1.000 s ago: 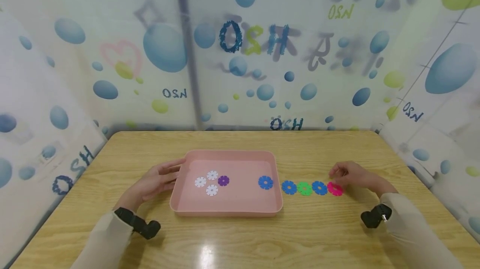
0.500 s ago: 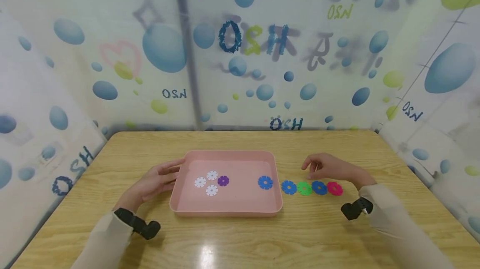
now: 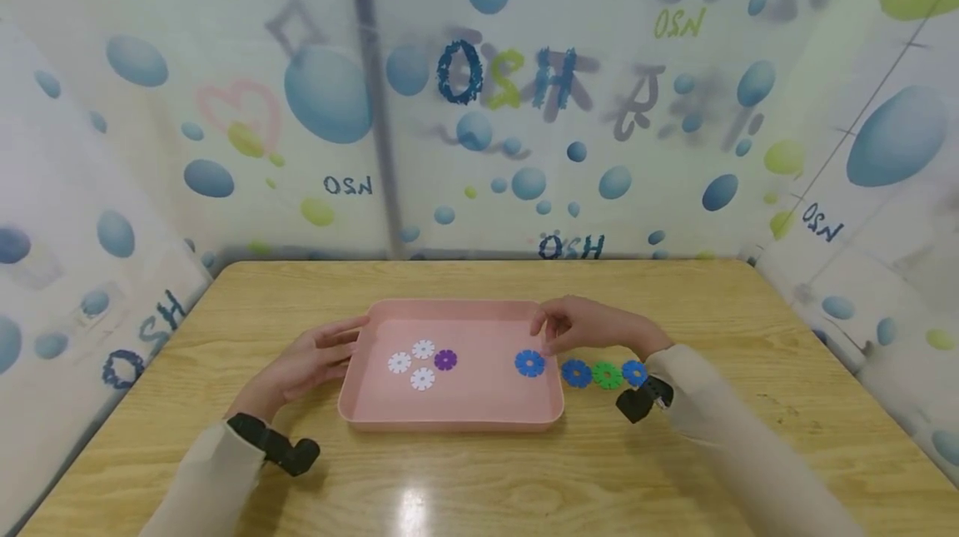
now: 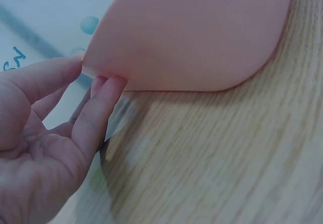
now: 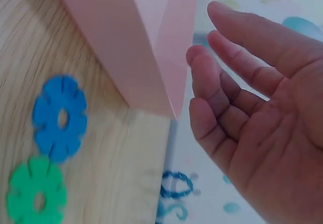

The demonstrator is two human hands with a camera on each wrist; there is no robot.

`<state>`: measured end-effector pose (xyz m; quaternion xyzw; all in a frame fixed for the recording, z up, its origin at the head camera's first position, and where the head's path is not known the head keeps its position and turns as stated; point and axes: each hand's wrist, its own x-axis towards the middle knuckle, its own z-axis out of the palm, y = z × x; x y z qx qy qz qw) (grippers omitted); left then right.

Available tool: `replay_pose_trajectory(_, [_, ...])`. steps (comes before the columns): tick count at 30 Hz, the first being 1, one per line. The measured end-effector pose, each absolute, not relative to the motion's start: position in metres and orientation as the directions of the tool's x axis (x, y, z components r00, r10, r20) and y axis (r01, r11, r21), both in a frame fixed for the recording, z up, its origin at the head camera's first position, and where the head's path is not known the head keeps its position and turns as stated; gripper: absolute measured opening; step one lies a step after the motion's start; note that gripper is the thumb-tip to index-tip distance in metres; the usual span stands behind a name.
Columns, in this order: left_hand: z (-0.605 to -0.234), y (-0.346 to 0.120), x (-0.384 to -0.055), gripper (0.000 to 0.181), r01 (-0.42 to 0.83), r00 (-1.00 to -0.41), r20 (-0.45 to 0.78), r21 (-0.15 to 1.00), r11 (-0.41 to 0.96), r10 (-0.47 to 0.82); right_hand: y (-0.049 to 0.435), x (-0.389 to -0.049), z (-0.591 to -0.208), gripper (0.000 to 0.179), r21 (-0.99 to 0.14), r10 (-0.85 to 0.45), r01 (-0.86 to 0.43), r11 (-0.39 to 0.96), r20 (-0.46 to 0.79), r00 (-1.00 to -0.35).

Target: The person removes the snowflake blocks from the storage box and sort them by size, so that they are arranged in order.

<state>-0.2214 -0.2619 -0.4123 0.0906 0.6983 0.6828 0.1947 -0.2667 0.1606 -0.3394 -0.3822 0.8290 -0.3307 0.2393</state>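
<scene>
My left hand (image 3: 318, 360) rests its nearly straight fingers against the left wall of the pink tray (image 3: 479, 414); in the left wrist view the fingertips (image 4: 117, 82) meet the tray's outer side. Over the tray's right rim hovers my right hand (image 3: 592, 327), fingers loosely bent and nothing between them. Just below its fingertips lies a blue snowflake disc (image 3: 529, 371) inside the tray. Farther left in the tray are a purple snowflake disc (image 3: 445, 352) and several white snowflake discs (image 3: 423, 385).
On the wooden table (image 3: 479, 487), right of the tray, a row holds a blue snowflake disc (image 3: 577, 384), a green snowflake disc (image 3: 608, 385) and another blue snowflake disc (image 3: 634, 365). My right sleeve (image 3: 719, 416) covers the row's right end. A patterned curtain (image 3: 479, 187) stands behind.
My right hand has moved left from the pink disc at the row's end, across the row, to the tray's right rim. The left hand stays at the tray.
</scene>
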Motion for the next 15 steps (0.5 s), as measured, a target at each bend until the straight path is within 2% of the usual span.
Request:
replay_pose_trajectory(7, [-0.411,-0.263,-0.221,0.060,-0.130,-0.905,-0.138,0.990,0.047,0.402,0.133,-0.274,-0.344,0.027,-0.776,-0.805,-0.409,0.480,-0.203,-0.558])
replay_pose_trajectory(11, [-0.410,-0.262,-0.222,0.060,-0.143,-0.906,-0.149,0.989,0.044,0.397,0.123,-0.281,-0.351,0.025,-0.754,-0.800,-0.416,0.508,-0.235,-0.552])
replay_pose_trajectory(15, [-0.409,-0.262,-0.220,0.060,-0.136,-0.903,-0.142,0.990,0.043,0.406,0.114,-0.290,-0.356,0.027,-0.708,-0.802,-0.442,0.551,-0.303,-0.515])
